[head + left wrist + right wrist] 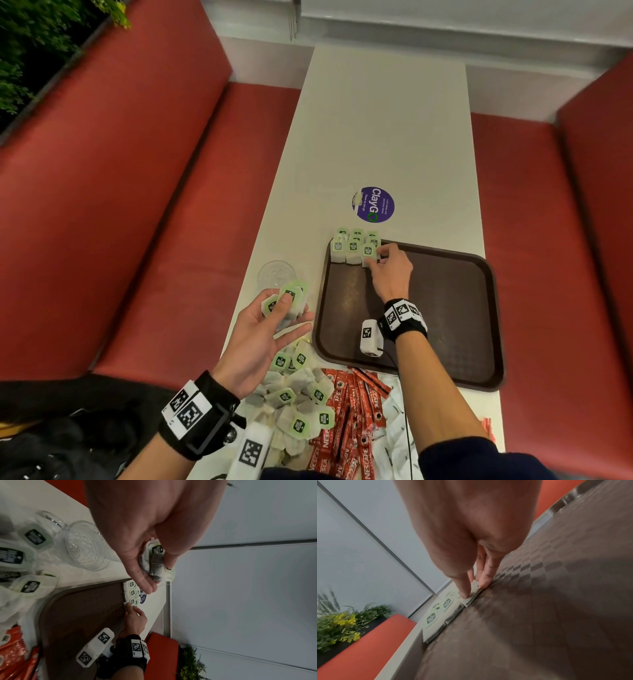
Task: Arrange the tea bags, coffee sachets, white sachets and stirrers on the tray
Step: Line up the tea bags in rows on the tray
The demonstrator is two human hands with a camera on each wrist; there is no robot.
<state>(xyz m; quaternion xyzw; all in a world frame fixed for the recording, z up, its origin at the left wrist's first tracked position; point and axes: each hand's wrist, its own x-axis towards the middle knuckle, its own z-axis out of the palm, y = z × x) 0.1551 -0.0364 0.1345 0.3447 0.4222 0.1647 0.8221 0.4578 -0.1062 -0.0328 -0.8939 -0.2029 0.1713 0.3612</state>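
A brown tray point(445, 308) lies on the white table. Green-labelled tea bags point(352, 245) stand in neat rows at its far left corner. My right hand point(380, 260) pinches the rightmost front tea bag point(367, 255) of those rows; in the right wrist view thumb and fingers point(464, 592) sit on that tea bag point(471, 596) against the tray point(539, 601). My left hand point(287, 308) is held palm up left of the tray, thumb pressing a small bunch of tea bags point(291, 298), also seen as tea bags point(154, 555) in the palm.
Near me lie a loose heap of tea bags point(298, 401), red coffee sachets point(352, 411) and white sachets point(397, 421). A clear glass point(275, 274) stands left of the tray. A purple sticker point(373, 205) is beyond it. Red benches flank the table.
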